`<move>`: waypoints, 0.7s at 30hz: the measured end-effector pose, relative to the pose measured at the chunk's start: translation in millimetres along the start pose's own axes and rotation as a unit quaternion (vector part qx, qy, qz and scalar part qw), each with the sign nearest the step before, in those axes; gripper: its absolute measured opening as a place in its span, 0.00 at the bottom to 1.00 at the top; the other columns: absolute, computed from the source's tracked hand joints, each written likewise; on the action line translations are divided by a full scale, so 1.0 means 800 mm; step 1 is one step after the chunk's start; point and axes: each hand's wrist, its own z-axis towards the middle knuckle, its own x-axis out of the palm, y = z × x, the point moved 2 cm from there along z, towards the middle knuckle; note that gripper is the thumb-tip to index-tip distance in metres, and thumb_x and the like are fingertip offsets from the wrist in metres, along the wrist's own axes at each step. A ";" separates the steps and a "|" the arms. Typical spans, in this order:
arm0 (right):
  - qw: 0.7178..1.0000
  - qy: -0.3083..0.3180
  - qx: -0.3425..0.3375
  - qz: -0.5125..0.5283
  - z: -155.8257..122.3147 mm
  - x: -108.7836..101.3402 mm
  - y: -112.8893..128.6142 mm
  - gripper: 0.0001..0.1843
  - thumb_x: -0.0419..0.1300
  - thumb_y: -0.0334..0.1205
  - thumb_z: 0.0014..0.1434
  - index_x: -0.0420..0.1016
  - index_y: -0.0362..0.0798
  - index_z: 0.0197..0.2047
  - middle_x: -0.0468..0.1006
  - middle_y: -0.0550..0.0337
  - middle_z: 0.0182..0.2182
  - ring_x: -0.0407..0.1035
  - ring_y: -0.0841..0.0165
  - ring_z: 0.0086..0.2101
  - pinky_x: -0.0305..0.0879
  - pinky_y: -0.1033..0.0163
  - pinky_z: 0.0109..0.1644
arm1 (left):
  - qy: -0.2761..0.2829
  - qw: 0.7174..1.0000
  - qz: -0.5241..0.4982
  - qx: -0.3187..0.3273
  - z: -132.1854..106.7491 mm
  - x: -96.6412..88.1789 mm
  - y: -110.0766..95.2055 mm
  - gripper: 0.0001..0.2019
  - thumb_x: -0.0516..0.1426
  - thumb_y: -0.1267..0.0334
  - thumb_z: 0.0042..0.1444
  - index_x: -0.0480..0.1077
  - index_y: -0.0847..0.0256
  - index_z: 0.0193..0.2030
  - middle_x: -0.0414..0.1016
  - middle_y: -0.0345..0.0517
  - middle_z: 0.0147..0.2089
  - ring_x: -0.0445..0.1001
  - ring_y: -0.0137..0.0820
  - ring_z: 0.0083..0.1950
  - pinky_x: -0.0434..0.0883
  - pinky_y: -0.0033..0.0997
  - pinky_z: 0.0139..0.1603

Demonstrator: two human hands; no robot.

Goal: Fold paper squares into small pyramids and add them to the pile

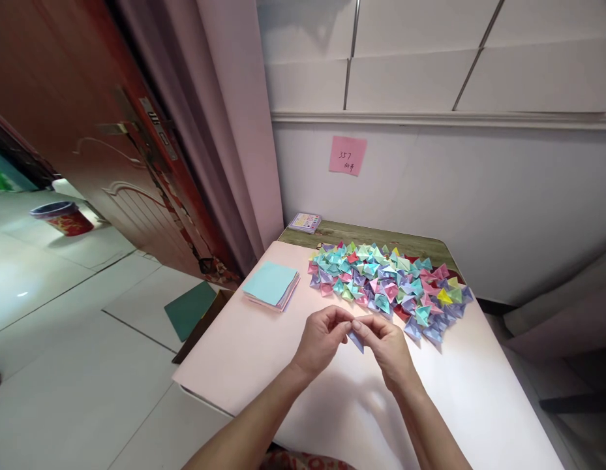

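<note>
A small piece of folded lavender paper [356, 342] is pinched between my two hands above the pale tabletop. My left hand [323, 338] grips its left side with thumb and fingertips. On the right, my right hand [383, 341] has its thumb pressed on the same paper, and most of the fold is covered by the fingers. Just beyond my hands lies a heap of folded paper pieces [381, 274] in blue, pink, purple, green and yellow. Left of them sits a stack of square paper sheets [271, 285], with a light blue sheet on top.
The table [234, 352] has a pale cover. At its back left corner stands a small printed pack [305, 222]. A pink note [348, 155] with handwriting is on the wall. Beside the table are an open box [199, 320], a wooden door [87, 98] and a red bucket [70, 220].
</note>
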 end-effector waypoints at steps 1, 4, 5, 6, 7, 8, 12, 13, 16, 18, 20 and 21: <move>1.000 0.009 0.009 -0.006 0.001 -0.001 0.000 0.18 0.68 0.54 0.50 0.81 0.46 0.32 0.77 0.59 0.25 0.66 0.70 0.27 0.61 0.66 0.30 | -0.004 1.000 -0.004 -0.007 0.000 -0.001 0.002 0.09 0.61 0.63 0.53 0.71 0.63 0.40 0.73 0.39 0.26 0.70 0.27 0.27 0.68 0.27 0.31; 0.998 0.036 0.043 -0.022 0.002 -0.007 0.000 0.19 0.68 0.55 0.49 0.80 0.45 0.31 0.78 0.58 0.26 0.67 0.69 0.28 0.62 0.66 0.30 | -0.015 0.999 -0.019 -0.026 0.001 -0.003 0.011 0.16 0.62 0.63 0.52 0.65 0.61 0.46 0.72 0.36 0.26 0.70 0.27 0.25 0.68 0.28 0.31; 0.997 0.046 0.053 -0.025 0.003 -0.009 0.001 0.19 0.68 0.55 0.48 0.81 0.45 0.31 0.79 0.58 0.27 0.67 0.69 0.29 0.62 0.66 0.30 | -0.017 0.999 -0.024 -0.032 0.001 -0.003 0.014 0.17 0.63 0.63 0.51 0.65 0.61 0.46 0.71 0.36 0.26 0.70 0.27 0.25 0.68 0.28 0.31; 0.997 0.050 0.061 -0.025 0.003 -0.012 0.000 0.19 0.69 0.55 0.47 0.81 0.45 0.31 0.79 0.57 0.27 0.68 0.69 0.29 0.62 0.66 0.30 | -0.020 0.999 -0.030 -0.038 0.001 -0.003 0.017 0.17 0.63 0.62 0.51 0.65 0.61 0.45 0.71 0.36 0.26 0.70 0.27 0.25 0.68 0.28 0.31; 0.996 0.049 0.068 -0.020 0.004 -0.014 -0.001 0.19 0.70 0.54 0.46 0.81 0.45 0.31 0.79 0.57 0.27 0.68 0.69 0.28 0.63 0.66 0.30 | -0.028 0.998 -0.039 -0.043 0.002 -0.004 0.019 0.16 0.63 0.62 0.51 0.65 0.61 0.45 0.71 0.36 0.26 0.71 0.27 0.25 0.69 0.29 0.32; 0.996 0.039 0.074 -0.010 0.005 -0.016 -0.002 0.20 0.71 0.54 0.44 0.81 0.45 0.30 0.80 0.57 0.27 0.69 0.69 0.28 0.64 0.66 0.30 | -0.045 0.997 -0.049 -0.043 0.002 -0.004 0.020 0.15 0.63 0.61 0.50 0.66 0.61 0.43 0.72 0.37 0.26 0.71 0.27 0.26 0.69 0.29 0.33; 0.992 -0.052 0.086 0.077 0.007 -0.020 -0.016 0.22 0.74 0.53 0.39 0.80 0.44 0.31 0.79 0.58 0.25 0.69 0.71 0.26 0.67 0.67 0.30 | -0.112 0.992 -0.057 -0.024 0.002 -0.007 0.018 0.09 0.63 0.60 0.50 0.70 0.62 0.33 0.71 0.40 0.30 0.69 0.26 0.30 0.68 0.27 0.34; 0.989 -0.069 0.087 0.098 0.007 -0.019 -0.019 0.22 0.74 0.52 0.39 0.80 0.44 0.31 0.79 0.58 0.25 0.70 0.70 0.25 0.68 0.67 0.30 | -0.107 0.993 -0.052 -0.023 0.002 -0.007 0.016 0.08 0.63 0.60 0.49 0.70 0.62 0.31 0.71 0.40 0.30 0.68 0.26 0.31 0.67 0.26 0.33; 0.984 -0.087 0.083 0.132 0.006 -0.013 -0.023 0.22 0.75 0.51 0.39 0.80 0.44 0.32 0.79 0.57 0.26 0.71 0.70 0.26 0.70 0.66 0.30 | -0.069 0.996 -0.048 -0.033 0.000 -0.004 0.012 0.08 0.64 0.62 0.48 0.71 0.63 0.29 0.70 0.40 0.29 0.67 0.26 0.31 0.66 0.25 0.33; 0.984 -0.090 0.073 0.135 0.004 -0.010 -0.022 0.21 0.74 0.51 0.40 0.80 0.44 0.32 0.79 0.58 0.26 0.71 0.70 0.26 0.71 0.66 0.30 | -0.059 0.996 -0.053 -0.039 -0.001 -0.003 0.012 0.07 0.64 0.63 0.47 0.71 0.63 0.29 0.71 0.40 0.28 0.67 0.26 0.31 0.66 0.26 0.34; 0.986 -0.092 0.059 0.126 0.004 -0.009 -0.020 0.20 0.74 0.51 0.41 0.80 0.45 0.31 0.79 0.58 0.26 0.71 0.70 0.26 0.71 0.65 0.30 | -0.055 0.996 -0.054 -0.044 0.000 -0.002 0.012 0.07 0.65 0.64 0.46 0.71 0.63 0.28 0.71 0.40 0.28 0.68 0.26 0.31 0.66 0.27 0.35; 0.987 -0.095 0.050 0.116 0.004 -0.009 -0.018 0.20 0.74 0.51 0.41 0.80 0.45 0.31 0.79 0.57 0.26 0.71 0.70 0.26 0.71 0.65 0.31 | -0.053 0.996 -0.053 -0.045 0.001 -0.002 0.012 0.08 0.65 0.64 0.46 0.71 0.63 0.28 0.72 0.40 0.28 0.68 0.27 0.31 0.66 0.27 0.35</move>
